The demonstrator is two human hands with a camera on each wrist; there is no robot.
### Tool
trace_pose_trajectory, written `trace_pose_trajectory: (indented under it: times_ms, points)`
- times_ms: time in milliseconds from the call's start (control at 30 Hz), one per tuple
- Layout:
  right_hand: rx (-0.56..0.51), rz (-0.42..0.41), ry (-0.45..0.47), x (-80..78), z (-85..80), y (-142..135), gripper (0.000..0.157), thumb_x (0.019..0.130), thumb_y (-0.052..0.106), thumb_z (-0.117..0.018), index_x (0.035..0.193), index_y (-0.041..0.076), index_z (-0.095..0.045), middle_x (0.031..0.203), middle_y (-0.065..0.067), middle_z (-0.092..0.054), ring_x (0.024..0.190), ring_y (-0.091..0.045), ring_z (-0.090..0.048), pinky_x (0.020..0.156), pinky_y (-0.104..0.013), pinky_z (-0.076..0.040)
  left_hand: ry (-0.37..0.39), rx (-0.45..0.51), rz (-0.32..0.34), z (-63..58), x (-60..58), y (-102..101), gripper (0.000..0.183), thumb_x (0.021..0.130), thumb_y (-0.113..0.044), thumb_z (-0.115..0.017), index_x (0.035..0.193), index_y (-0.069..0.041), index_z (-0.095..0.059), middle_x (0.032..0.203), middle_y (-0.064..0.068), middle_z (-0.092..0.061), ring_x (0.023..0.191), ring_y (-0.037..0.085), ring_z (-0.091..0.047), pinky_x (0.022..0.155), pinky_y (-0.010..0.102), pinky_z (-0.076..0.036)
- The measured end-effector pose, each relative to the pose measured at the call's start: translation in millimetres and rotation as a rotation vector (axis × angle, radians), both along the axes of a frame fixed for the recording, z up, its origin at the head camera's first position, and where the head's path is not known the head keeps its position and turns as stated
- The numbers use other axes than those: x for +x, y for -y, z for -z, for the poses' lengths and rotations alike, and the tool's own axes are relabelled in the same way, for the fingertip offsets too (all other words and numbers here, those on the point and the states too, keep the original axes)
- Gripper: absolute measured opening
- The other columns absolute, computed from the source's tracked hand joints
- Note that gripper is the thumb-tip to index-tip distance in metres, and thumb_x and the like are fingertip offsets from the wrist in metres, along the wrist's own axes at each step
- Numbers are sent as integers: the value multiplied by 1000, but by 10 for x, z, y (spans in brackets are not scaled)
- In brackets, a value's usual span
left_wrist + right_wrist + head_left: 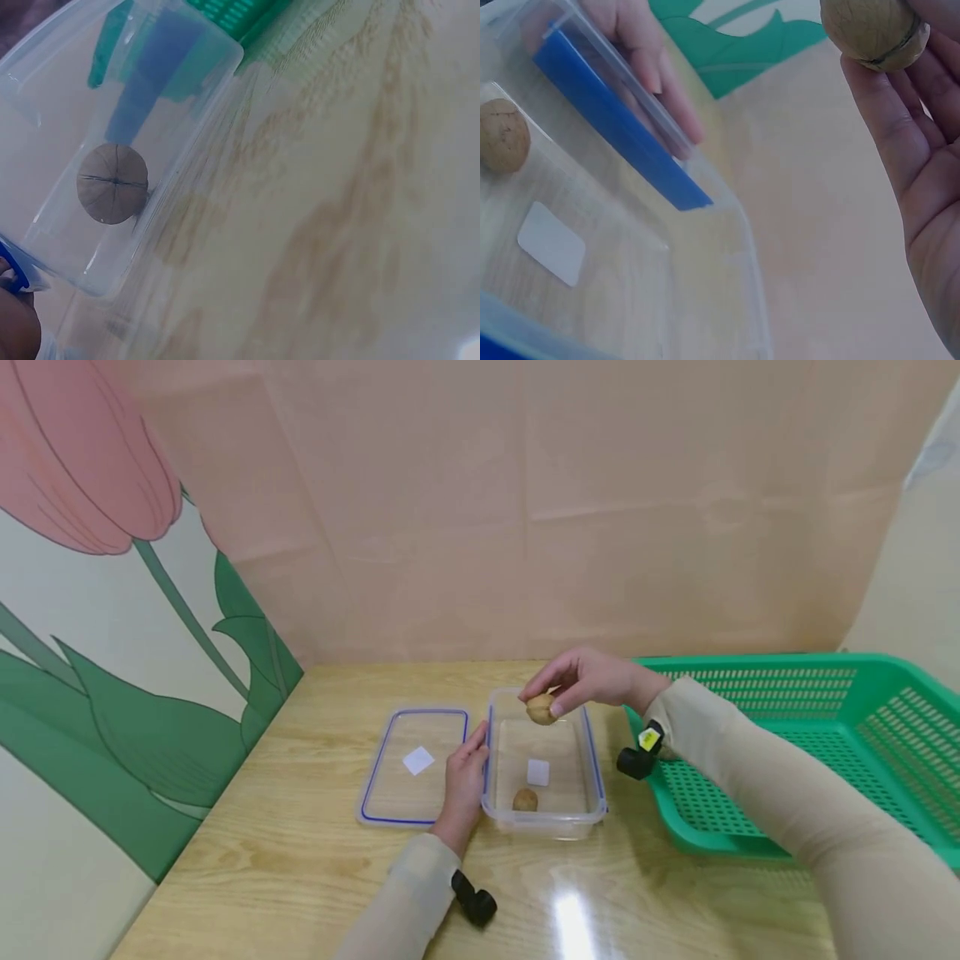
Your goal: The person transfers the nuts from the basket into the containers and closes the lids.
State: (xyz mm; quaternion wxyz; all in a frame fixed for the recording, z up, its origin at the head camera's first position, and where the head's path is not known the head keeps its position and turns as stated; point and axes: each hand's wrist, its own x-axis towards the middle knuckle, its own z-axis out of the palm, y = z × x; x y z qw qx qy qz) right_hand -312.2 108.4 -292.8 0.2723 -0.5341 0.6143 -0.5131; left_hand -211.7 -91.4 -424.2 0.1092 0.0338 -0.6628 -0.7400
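Observation:
Pinched between the thumb and fingers of my right hand point(588, 678) is a walnut point(541, 709), held over the far part of a clear plastic food container point(597, 797). The right wrist view shows that walnut point(874, 34) at the fingertips. A second walnut point(525, 799) lies inside the container by its near wall, close to a white square label point(537, 772). My left hand point(465, 777) rests along the container's left side, its fingers fairly straight against the outer wall. In the left wrist view, the walnut in the container point(114, 184) shows through the clear plastic.
Left of the container, the clear lid point(390, 752) with a blue seal lies flat on the wooden table point(285, 860). A large green plastic basket point(705, 839) stands at the right, partly covered by my right sleeve. Brown paper point(525, 510) covers the wall behind.

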Motion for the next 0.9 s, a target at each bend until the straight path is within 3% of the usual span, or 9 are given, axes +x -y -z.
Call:
trace_pose_trajectory:
  times_ms: [133,267,433,567,900]
  points:
    - [62,-39,0,7,21,118,31,80,3,-68,108,18,-70,111,5,-67,98,-11,-63,80,-27,-55,-15,-5,-8,-4,0,1,39,94,-3,-41,133,1,-45,140,12,-42,134,25,-33,113,38,-24]
    - [172,-40,-19,20,47,243,31,79,9,-71,108,0,-67,109,-4,-68,95,-13,-63,81,-30,-55,-13,-12,-12,-6,-2,6,39,94,-3,-42,133,1,-46,140,11,-43,134,25,-33,113,38,-24]
    - [257,-135,-2,44,130,406,38,77,8,-73,107,-13,-61,104,-8,-69,91,-13,-64,82,-32,-56,-10,-32,-22,14,0,13,40,93,-4,-42,132,0,-47,139,11,-45,134,25,-33,114,39,-23]
    - [294,-216,0,47,216,490,38,76,4,-73,105,-16,-60,103,-9,-69,91,-11,-64,82,-32,-56,-11,-49,-25,36,9,12,40,92,-4,-42,132,0,-48,139,11,-45,134,25,-34,114,39,-23]
    - [485,-260,-89,45,407,622,32,73,-2,-74,102,-11,-64,101,-20,-68,95,-6,-61,94,-30,-50,-35,-40,-32,9,31,-6,39,93,-3,-42,131,1,-48,138,12,-45,133,26,-34,114,39,-23]
